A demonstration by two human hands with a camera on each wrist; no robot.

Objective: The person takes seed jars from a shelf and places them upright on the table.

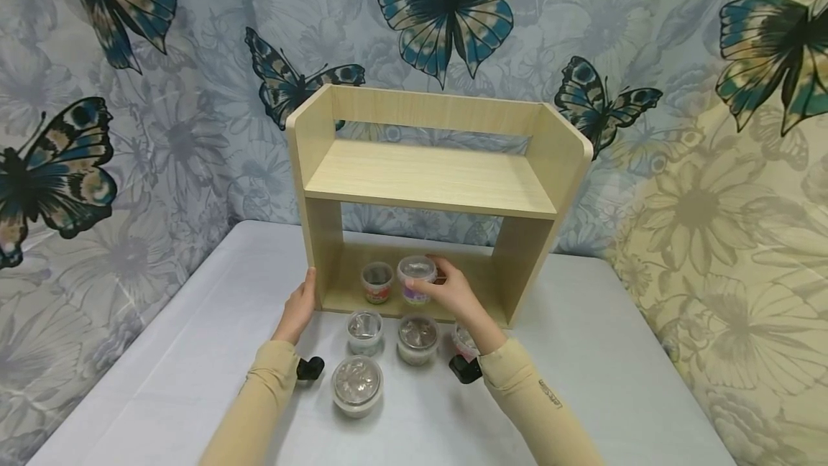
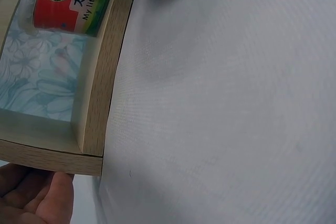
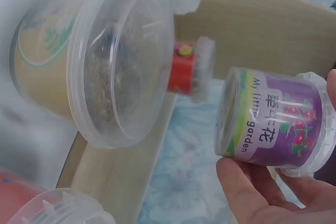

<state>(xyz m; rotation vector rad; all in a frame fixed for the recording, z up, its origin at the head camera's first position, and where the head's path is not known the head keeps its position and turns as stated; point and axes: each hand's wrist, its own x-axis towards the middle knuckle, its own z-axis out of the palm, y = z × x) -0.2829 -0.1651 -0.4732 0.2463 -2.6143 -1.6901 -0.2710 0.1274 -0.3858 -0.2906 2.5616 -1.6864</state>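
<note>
butterfly-patterned walls [image 1: 187, 157] stand behind a white table [image 1: 582, 372].

White cloth-covered table [image 1: 634, 380], pale wooden two-tier shelf [image 1: 427, 175] standing toward its back edge. Red-labelled round plastic tub [image 1: 377, 283] is on the lower board, left of centre; purple-labelled round plastic tub [image 3: 275, 119] just right of that. Four clear-lidded round plastic tubs [image 1: 417, 340] out front: three along the shelf's front edge, one nearer the table's.
</note>
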